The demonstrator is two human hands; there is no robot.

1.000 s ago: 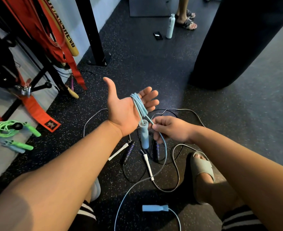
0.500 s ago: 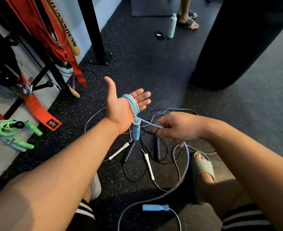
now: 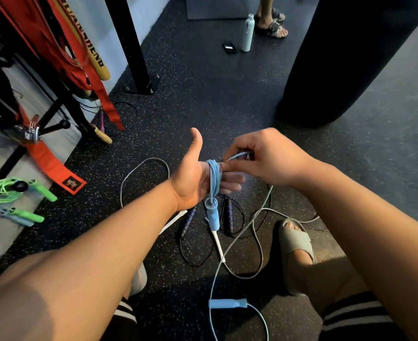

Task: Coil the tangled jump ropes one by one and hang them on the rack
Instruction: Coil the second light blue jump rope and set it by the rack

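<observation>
right hand pinches the free run of the blue jump rope between thumb and fingertips, closed on the cord just past the left fingers. left hand is flat and open, thumb up, not gripping; the rope is looped several turns around its fingers, one blue handle dangling below the palm. the rest of the cord trails down to the floor, where the second blue handle lies between the feet. rope looks light, thin and limp, likely a bit slick, so the turns could slide off open fingers; best held by pinching the cord close to the coil, or by the handles. under the hands sits the tangle: a dark rope with black handles, a grey-white cord, which strand crosses which is hard to tell. left fingertips are hidden behind the right hand. a coiled green rope hangs on a rack peg at left, rack mostly cut off by the frame edge.
</observation>
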